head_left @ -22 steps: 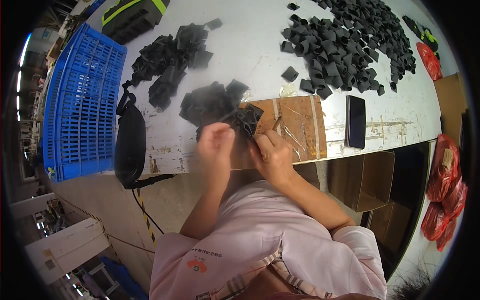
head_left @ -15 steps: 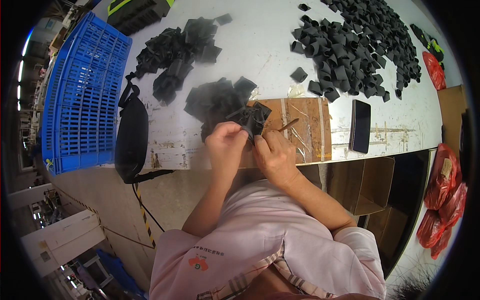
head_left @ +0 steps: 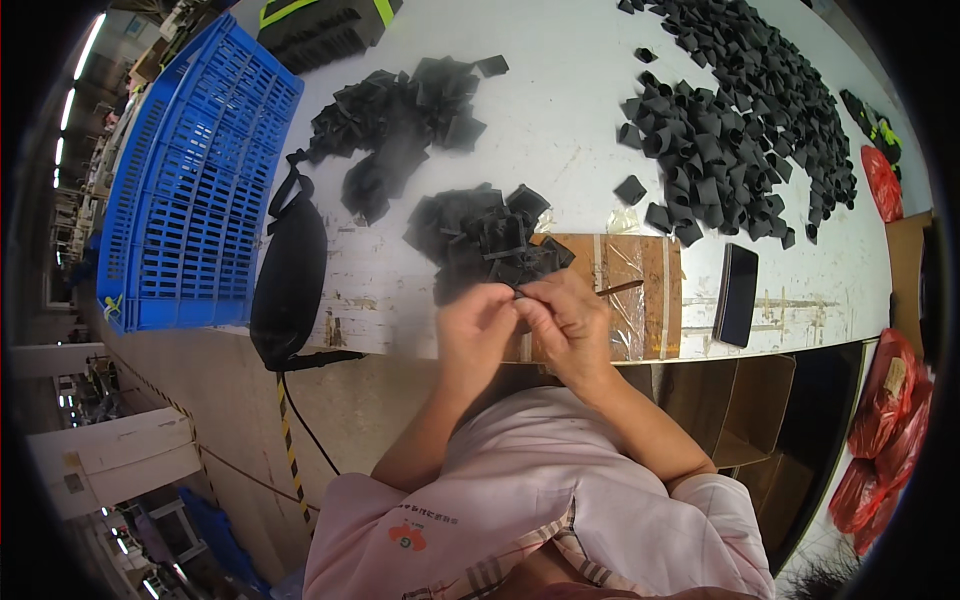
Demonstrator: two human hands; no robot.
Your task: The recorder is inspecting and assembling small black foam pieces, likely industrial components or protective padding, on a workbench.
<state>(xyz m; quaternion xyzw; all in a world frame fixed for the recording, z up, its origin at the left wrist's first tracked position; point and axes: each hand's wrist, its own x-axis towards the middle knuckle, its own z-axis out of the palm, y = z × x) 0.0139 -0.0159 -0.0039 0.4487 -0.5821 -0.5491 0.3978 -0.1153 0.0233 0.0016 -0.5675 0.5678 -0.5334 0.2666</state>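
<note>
My left hand (head_left: pixel 474 328) and my right hand (head_left: pixel 570 325) meet at the table's front edge, fingertips pinched together. Between them is a small black fabric piece (head_left: pixel 518 295), mostly hidden by the fingers. A thin brown pointed stick (head_left: pixel 622 287) juts out past my right hand's knuckles; its other end is out of sight. Just beyond the hands lies a heap of flat black fabric pieces (head_left: pixel 465 225), partly over a brown taped board (head_left: pixel 652 310). Farther back on the left is another heap of black pieces (head_left: pixel 400 110). Many small black loops (head_left: pixel 715 150) are spread at the far right.
A blue plastic crate (head_left: pixel 205 180) stands at the left, with a black pouch (head_left: pixel 288 285) beside it. On the right lies a dark phone (head_left: pixel 736 295). Red bags (head_left: pixel 880 420) hang beyond the table's right end. Open cardboard boxes (head_left: pixel 755 400) sit under the tabletop.
The whole view has shifted, so the table appears lower and farther right. My hands have drawn closer together, and the black piece shows less between them. The stick has turned nearer to level.
</note>
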